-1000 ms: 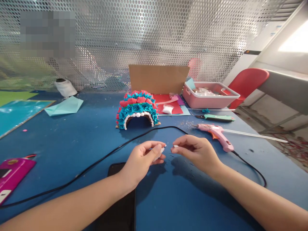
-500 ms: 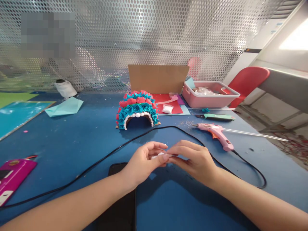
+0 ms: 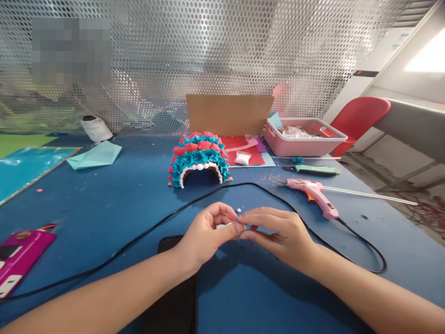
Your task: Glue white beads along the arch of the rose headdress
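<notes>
My left hand [image 3: 205, 232] is closed around a small white packet [image 3: 224, 226], which looks like a little plastic bag; its contents are mostly covered by my fingers. Against the tip of my left thumb, the fingers of my right hand [image 3: 274, 228] pinch at the packet's edge. One white bead [image 3: 238, 210] lies on the table just beyond my fingertips. Farther back stands an arch [image 3: 200, 157] covered in blue and red folded-paper pieces, with white beads along its front rim.
A pink glue gun [image 3: 314, 192] lies at right, its black cable [image 3: 156, 227] looping across the table. Behind it are a green utility knife [image 3: 316, 170] and a pink basket [image 3: 302, 147]. A black phone [image 3: 174, 297] lies under my left forearm. Cardboard [image 3: 229, 113] stands behind the arch.
The white bead now shows apart from my left fingertips, on the table. My left fingers have curled in a little, and my right finger and thumb have shifted slightly at the packet.
</notes>
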{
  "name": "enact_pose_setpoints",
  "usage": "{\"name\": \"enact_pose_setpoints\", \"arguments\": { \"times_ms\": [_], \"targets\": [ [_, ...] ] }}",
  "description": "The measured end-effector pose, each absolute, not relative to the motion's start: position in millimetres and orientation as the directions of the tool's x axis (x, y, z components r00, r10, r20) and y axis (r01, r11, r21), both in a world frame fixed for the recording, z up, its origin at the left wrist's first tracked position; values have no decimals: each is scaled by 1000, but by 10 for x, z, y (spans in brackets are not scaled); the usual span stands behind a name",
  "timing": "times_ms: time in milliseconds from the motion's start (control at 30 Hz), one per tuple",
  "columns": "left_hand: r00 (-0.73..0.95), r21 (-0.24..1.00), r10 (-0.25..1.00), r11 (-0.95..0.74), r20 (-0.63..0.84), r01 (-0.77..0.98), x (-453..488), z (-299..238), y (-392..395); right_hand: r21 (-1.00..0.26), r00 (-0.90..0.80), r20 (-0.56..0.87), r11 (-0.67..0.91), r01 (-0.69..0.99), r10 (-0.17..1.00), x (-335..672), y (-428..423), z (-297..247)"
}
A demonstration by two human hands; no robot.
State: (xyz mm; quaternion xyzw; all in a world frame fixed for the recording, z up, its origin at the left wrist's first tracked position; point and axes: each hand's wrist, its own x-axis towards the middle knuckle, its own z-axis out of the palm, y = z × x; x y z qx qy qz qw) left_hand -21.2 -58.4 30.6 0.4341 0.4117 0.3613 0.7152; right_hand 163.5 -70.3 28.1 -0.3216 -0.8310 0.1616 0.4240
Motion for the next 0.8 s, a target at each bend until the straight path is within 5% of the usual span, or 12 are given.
{"name": "enact_pose_setpoints", "arguments": {
  "times_ms": [433, 533, 667, 800],
  "targets": [
    [397, 944, 884, 312, -245, -112, -221, 296, -599, -573, -472, 512, 695, 434, 717, 1657, -681, 305],
    [370, 955, 894, 291, -252, -52, -221, 295, -603, -570, -374, 524, 641, 513, 765, 1730, -623, 322],
    [394, 956, 875, 292, -283, 37, -226, 291, -607, -751, -69, 467, 436, 495, 882, 1824, -533, 319],
    [379, 947, 874, 320, -304, 24, -237, 286, -601, -900, -41, 307, 304, 312, 951, 1808, -512, 298]
  ]
}}
